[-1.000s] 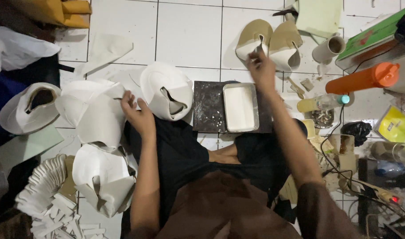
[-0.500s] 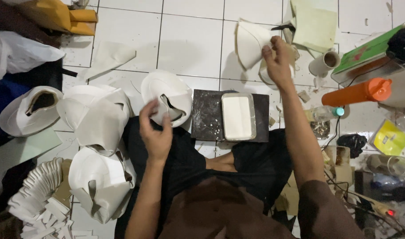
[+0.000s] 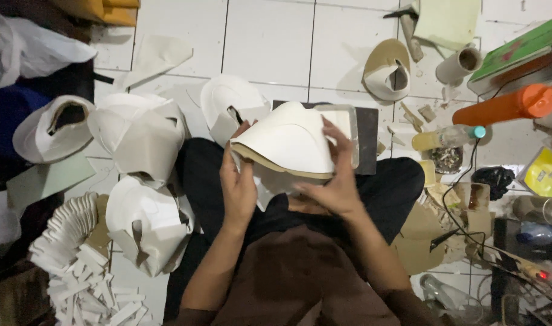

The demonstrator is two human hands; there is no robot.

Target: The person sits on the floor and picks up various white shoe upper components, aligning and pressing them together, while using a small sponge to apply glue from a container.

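Both hands hold a curved white shell [image 3: 291, 142] over the lap, at centre. The left hand [image 3: 238, 190] grips its 8 o'clock edge; the right hand [image 3: 336, 181] clasps its 4 o'clock side, fingers over the top. A dark mat [image 3: 367, 139] lies behind on the floor [image 3: 270, 42], more white shells [image 3: 140, 136] at 9 o'clock, an orange bottle [image 3: 505, 105] at 2 o'clock.

Both forearms rise from the six o'clock edge, bare to the elbow, and converge toward the middle. The left hand [image 3: 238, 184] sits at about nine o'clock of the grasp, palm turned inward, fingers curled and thumb up. The right hand [image 3: 336, 175] sits at three o'clock, fingers spread long and clasped inward.
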